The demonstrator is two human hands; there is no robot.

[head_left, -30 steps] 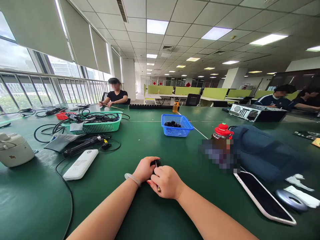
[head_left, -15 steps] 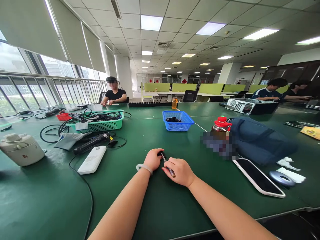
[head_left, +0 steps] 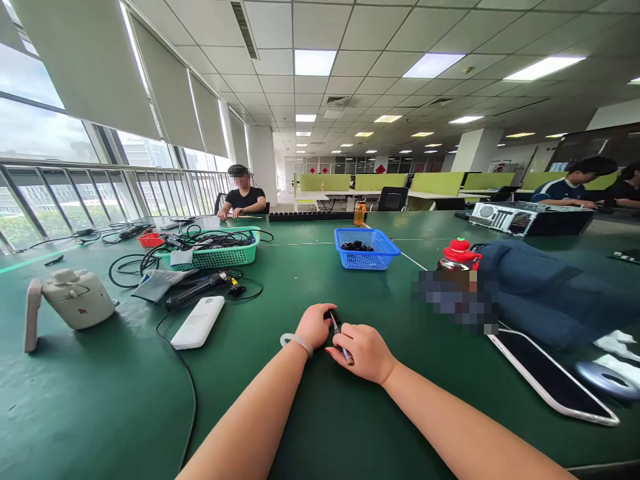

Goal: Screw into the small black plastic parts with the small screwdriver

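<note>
In the head view my left hand (head_left: pixel 314 327) is closed around a small black part (head_left: pixel 330 314), whose kind I cannot make out; most of it is hidden by the fingers. My right hand (head_left: pixel 366 352) grips a screwdriver (head_left: pixel 348 357) by its brownish handle. The thin metal shaft slants up and left, and its tip reaches the black part. Beyond both hands stands a blue plastic basket (head_left: pixel 371 260) with several small black pieces (head_left: pixel 357 246) inside.
On the left of the green table (head_left: pixel 280 293) are a white power bank (head_left: pixel 199 323), a beige jug (head_left: pixel 83 300) and a green basket (head_left: pixel 235 256) of cables. A tablet-like device (head_left: pixel 553 373) and dark blue bag (head_left: pixel 545 287) lie right. A person (head_left: pixel 244 198) sits opposite.
My view has turned slightly left and up, so everything sits further right and a little lower. Both hands keep the same hold on the black part and the screwdriver.
</note>
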